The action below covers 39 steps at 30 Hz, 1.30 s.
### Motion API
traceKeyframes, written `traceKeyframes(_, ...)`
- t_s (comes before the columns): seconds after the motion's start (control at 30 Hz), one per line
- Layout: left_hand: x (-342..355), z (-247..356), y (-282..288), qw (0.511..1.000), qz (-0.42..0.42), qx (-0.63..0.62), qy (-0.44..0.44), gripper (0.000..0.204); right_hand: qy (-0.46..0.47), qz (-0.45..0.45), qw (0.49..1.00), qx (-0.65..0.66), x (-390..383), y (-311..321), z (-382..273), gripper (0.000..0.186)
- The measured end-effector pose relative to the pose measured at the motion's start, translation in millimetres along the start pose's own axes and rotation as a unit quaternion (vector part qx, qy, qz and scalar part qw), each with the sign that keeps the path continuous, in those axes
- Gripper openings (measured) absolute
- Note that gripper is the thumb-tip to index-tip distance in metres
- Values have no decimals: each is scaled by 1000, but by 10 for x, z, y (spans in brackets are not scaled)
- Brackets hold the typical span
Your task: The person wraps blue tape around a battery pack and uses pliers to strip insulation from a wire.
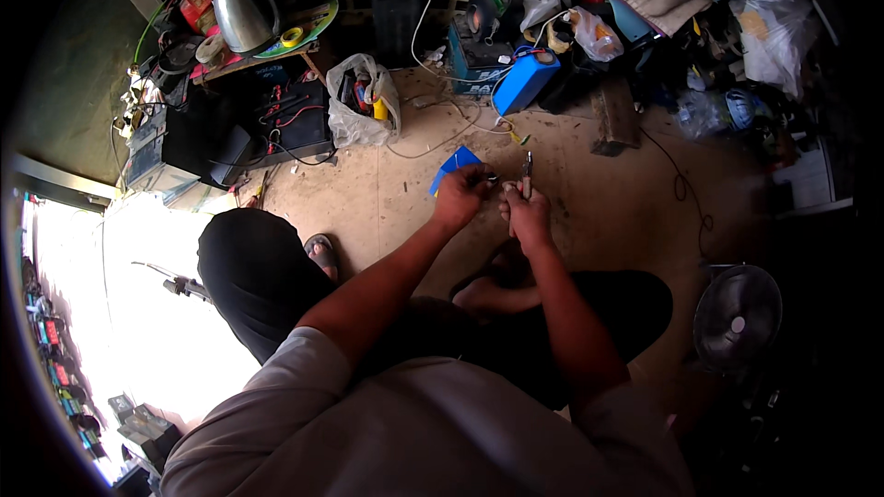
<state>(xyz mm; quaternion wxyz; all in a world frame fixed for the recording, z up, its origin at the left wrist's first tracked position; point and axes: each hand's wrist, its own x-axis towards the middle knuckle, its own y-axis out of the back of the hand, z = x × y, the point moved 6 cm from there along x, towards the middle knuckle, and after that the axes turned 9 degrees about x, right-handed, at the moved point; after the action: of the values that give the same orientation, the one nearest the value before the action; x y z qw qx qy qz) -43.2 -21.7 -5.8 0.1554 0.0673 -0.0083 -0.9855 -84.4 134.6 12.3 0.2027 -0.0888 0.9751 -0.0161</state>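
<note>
My right hand [529,213] is closed round a pair of pliers [528,166], their narrow metal end pointing away from me. Close by on the left, my left hand [460,193] has its thumb and fingers pinched together. A small pale bit shows at those fingertips, too small to name. Just beyond the left hand lies a blue wrapped block [453,166], partly covered by the fingers; it looks like a battery pack. A larger blue pack [526,81] with wires stands farther off, leaning by a dark box.
Beyond my hands are a plastic bag of tools [361,115], a wooden block [614,120] and a white cable [429,23]. A steel kettle [246,14] stands on a low table at far left. At right is a fan [737,317]; my sandalled foot [321,253] rests left.
</note>
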Motion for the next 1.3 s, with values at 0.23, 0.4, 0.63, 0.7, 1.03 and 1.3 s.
traceKeyframes(0.23,8,-15,37,999,-21,33,-30,17,34,-42,998,-38,77,-218,-177,14)
traceKeyframes(0.4,-16,-2,51,998,-6,53,-45,12,46,-39,997,-53,170,-187,-84,16)
traceKeyframes(0.63,3,-32,36,998,-12,53,-37,10,13,-45,994,-94,94,-203,-227,16)
traceKeyframes(0.7,5,-42,32,999,-15,35,-27,10,2,-48,996,-75,120,-201,-203,15)
traceKeyframes(1.03,-51,144,64,995,-3,88,-46,11,70,-45,988,-132,286,-165,-53,13)
traceKeyframes(1.3,-48,-62,100,992,-3,119,-30,6,98,116,988,-32,271,386,-1063,22)
